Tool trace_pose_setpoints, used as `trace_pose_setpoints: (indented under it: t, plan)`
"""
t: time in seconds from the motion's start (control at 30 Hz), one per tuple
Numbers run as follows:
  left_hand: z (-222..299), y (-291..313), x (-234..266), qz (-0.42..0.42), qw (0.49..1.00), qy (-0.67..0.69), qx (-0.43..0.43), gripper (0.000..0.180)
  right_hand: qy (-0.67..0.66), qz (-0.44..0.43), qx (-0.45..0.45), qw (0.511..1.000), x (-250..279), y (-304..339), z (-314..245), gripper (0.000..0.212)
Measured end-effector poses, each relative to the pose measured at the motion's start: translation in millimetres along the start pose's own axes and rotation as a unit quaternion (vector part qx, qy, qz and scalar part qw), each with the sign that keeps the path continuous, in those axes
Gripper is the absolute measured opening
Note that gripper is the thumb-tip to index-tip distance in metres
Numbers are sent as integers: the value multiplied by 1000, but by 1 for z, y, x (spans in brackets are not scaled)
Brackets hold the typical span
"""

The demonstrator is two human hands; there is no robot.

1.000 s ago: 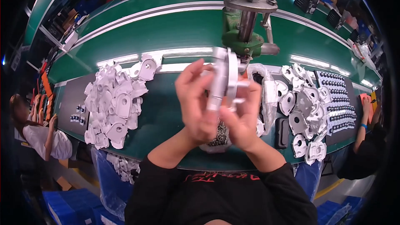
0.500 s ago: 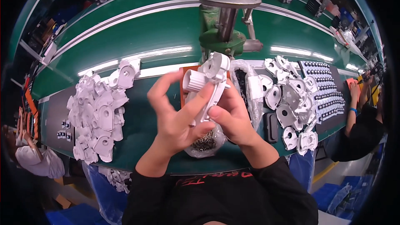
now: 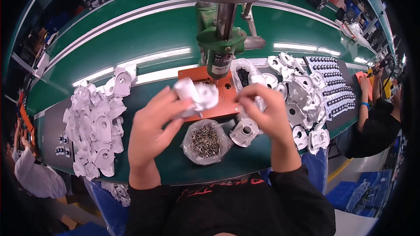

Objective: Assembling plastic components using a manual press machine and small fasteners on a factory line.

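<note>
My left hand (image 3: 153, 126) grips a white plastic housing (image 3: 197, 97), blurred by motion, above the orange fixture plate (image 3: 225, 109). To its right is my right hand (image 3: 270, 112), apart from the housing. Its fingers are curled in, and whatever they may hold cannot be made out. Below the plate lies an open clear bag of screws (image 3: 204, 142), with another white housing (image 3: 244, 133) beside it. A green press (image 3: 221, 39) stands behind the plate. Beyond my right hand, a clear bag of black parts (image 3: 243, 76) is partly covered.
White housings are heaped at the left (image 3: 98, 126) and the right (image 3: 306, 94). A tray with rows of small black parts (image 3: 334, 83) lies farther right. A green conveyor (image 3: 144, 35) runs behind the press. Co-workers sit at both sides, one with a blue wristband (image 3: 364, 104).
My hands have separated: the right has let go of the housing and moved right, the left keeps it. The orange plate, screws and second housing have come into clear view.
</note>
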State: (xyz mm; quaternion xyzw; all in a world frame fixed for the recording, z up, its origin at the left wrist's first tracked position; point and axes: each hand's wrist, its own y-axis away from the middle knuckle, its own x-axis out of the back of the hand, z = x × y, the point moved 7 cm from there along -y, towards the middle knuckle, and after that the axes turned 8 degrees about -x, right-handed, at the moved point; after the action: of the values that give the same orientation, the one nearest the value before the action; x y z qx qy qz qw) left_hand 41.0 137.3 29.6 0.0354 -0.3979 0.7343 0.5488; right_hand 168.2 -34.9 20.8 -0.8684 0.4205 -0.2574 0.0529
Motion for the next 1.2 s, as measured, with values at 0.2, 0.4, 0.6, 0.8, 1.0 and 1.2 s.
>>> trace_pose_setpoints:
  t: [0.2, 0.4, 0.6, 0.8, 1.0, 1.2]
  plan:
    - [-36, -5, -61, -107, 969, -199, -104, 23, 345, -52, -161, 923, 10, 8, 131, 16]
    - [-86, -2, -81, -37, 959, -242, -142, 21, 364, -70, -186, 910, 0, 8, 162, 19]
    - [-96, -4, -79, -64, 971, -190, -128, 19, 338, -103, -190, 916, 0, 5, 171, 22]
    - [-107, 0, -90, -97, 972, -165, -139, 23, 372, -50, -170, 911, -5, -3, 170, 20]
    - [-96, 2, -90, -123, 971, -175, -111, 26, 405, -51, -174, 896, -4, -9, 181, 16]
    - [-98, 3, -90, -123, 974, -156, -105, 36, 183, -25, -186, 965, 19, -23, 155, 19]
